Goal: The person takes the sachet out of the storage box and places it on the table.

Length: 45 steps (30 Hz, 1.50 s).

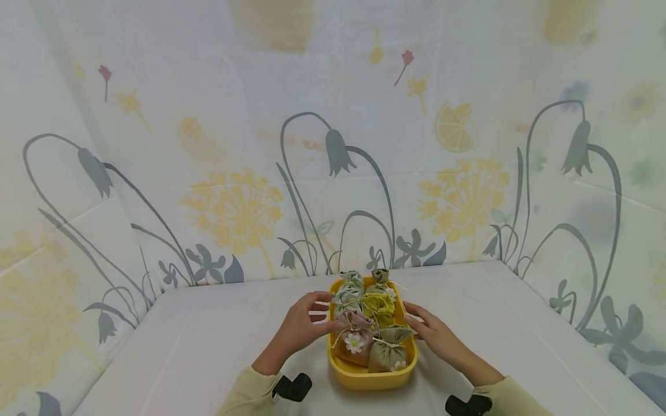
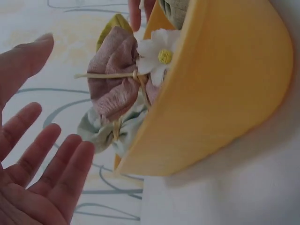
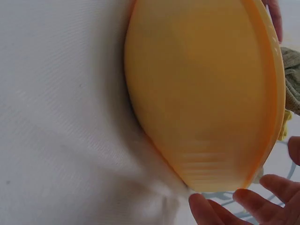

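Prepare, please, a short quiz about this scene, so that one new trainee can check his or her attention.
1. True or false: a white flower decorates the pink pouch.
2. In the head view, on which side of the yellow tub is the right hand? A) left B) right C) near end
3. What does the left hand hold?

Key: 1. True. 2. B. 3. Nothing; its fingers are extended.

White table, pale cloth around three sides printed with grey bellflowers and yellow blooms, soft light.
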{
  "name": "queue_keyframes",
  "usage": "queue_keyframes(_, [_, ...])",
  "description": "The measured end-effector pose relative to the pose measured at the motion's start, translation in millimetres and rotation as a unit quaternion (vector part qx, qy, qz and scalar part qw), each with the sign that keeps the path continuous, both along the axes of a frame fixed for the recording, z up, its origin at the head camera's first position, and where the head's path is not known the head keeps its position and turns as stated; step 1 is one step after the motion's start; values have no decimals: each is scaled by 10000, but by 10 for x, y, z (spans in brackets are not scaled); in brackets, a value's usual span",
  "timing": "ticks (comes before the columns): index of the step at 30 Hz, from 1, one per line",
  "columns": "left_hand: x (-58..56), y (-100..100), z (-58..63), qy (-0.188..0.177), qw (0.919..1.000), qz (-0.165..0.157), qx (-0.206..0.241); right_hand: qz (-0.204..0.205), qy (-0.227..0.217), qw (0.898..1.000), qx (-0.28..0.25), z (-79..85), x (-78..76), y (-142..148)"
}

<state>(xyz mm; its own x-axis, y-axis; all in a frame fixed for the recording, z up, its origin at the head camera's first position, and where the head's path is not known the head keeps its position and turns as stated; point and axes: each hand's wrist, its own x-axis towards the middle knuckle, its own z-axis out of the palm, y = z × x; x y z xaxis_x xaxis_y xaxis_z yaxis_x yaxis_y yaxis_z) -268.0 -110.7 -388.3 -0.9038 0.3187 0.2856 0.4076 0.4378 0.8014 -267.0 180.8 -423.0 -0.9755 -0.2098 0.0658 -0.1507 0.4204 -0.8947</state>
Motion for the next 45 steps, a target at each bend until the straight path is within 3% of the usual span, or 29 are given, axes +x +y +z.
queue_keyframes(6, [-40,79,5,-591,9978,-289,19,143,-448,9981,-410,-5,-62,0])
queue_keyframes(15, [-94,149,-13,-822,9950,-468,-309,336,-1042,9893,-965,0,-133,41])
queue_keyframes(20, [-101,184,-42,-906,9935,-677,-159,421,-1092,9875,-1056,-2,-139,55])
queue_keyframes(29, [-96,232,-73,-706,9956,-603,-106,368,-1078,9881,-1036,4,-118,64])
queue_keyframes(37, [-107,252,-92,-517,9981,-307,-100,284,-1112,9875,-1083,16,-114,62])
queue_keyframes(45, [-84,261,-82,-294,9990,-309,105,235,-1110,9877,-1076,-2,-125,70])
